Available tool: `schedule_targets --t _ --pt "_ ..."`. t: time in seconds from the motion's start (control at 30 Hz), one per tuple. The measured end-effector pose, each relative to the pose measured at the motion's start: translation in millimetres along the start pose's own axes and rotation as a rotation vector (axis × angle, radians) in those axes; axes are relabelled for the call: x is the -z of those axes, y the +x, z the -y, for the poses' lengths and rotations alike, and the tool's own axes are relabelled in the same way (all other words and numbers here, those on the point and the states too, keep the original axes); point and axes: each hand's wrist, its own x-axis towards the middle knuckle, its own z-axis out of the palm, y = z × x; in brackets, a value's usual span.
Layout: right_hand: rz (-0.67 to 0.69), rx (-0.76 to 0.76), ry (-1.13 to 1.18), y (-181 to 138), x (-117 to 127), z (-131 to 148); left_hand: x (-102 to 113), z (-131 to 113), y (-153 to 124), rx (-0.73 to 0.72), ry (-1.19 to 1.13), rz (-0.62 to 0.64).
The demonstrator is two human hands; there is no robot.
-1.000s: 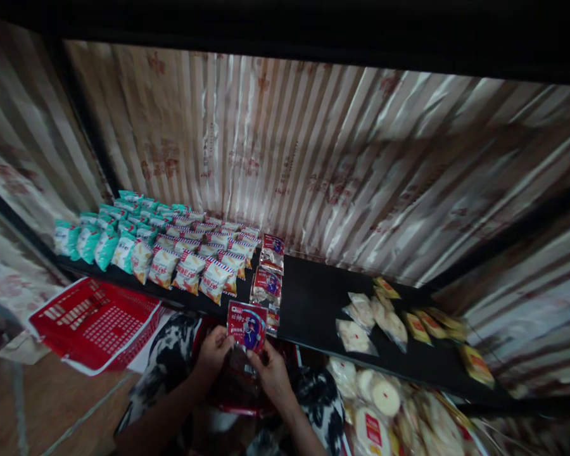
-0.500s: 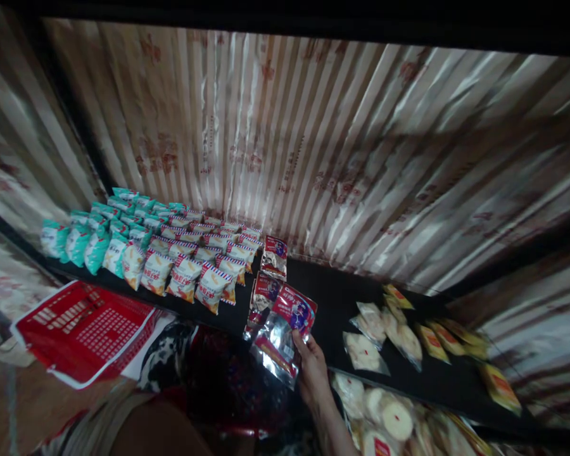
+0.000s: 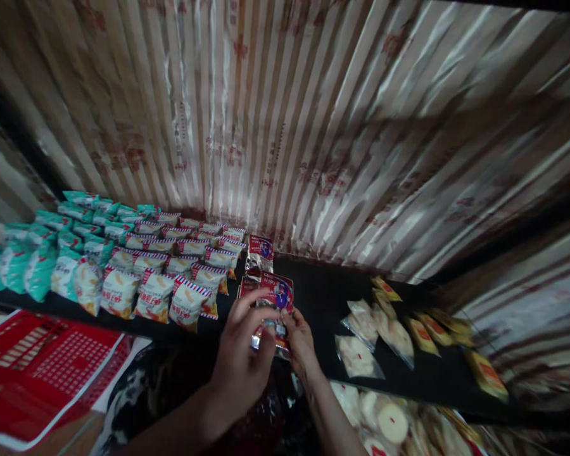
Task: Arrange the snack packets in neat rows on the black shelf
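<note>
A red and silver snack packet (image 3: 281, 296) is pinched at its right edge by my right hand (image 3: 298, 339), low over the black shelf. My left hand (image 3: 249, 354) is raised just left of it, fingers apart and curved, partly covering the packet; I see nothing held in it. Another packet of the same kind lies partly hidden beneath, and a further red and silver packet (image 3: 259, 254) rests behind, near the back wall.
Rows of white chip bags (image 3: 154, 296) and teal bags (image 3: 40, 272) stand left on the black shelf (image 3: 313, 285). Clear-wrapped pale snacks (image 3: 358, 356) and yellow packets (image 3: 487, 373) lie right. A red bag (image 3: 42, 373) is at lower left; more wrapped snacks (image 3: 392, 423) sit below.
My left hand has come into view beside the packet. The packet in my right hand has moved slightly and turned more upright over the others. The camera view has shifted right.
</note>
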Motion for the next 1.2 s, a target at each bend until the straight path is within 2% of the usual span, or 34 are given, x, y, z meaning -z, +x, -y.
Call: schedule_targets --t 0.1,0.17,0.3,0.5,0.57,0.7,0.77,0.9,1.2 --pt "0.001 0.050 -0.052 28.8 -11.8 4.5 -33.8 63.5 22.8 0.145 0.190 0.080" --pt "-0.002 0.082 -0.084 47.9 -20.7 6.3 -51.6 96.1 27.9 0.162 0.232 0.118" --pt "-0.036 0.157 -0.222 81.9 -32.7 4.1 -69.7 128.3 37.7 0.247 0.277 0.099" --pt "-0.058 0.283 -0.544 112.0 -32.9 -4.5 -77.2 151.0 53.6 0.261 0.337 0.037" --pt "-0.100 0.322 -0.661 115.0 -31.6 -7.6 -79.2 157.8 53.3 0.271 0.367 0.024" --pt "-0.179 0.490 -1.017 115.8 -29.7 -17.3 -82.5 163.7 48.4 0.302 0.400 0.065" --pt "-0.188 0.568 -1.104 115.9 -29.0 -22.6 -83.6 162.7 46.7 0.303 0.423 0.073" --pt "-0.151 0.639 -1.209 117.7 -28.2 -29.3 -84.9 158.8 47.5 0.295 0.474 0.065" --pt "-0.095 0.635 -1.249 125.7 -25.9 -37.1 -83.8 157.5 50.6 0.282 0.512 0.155"
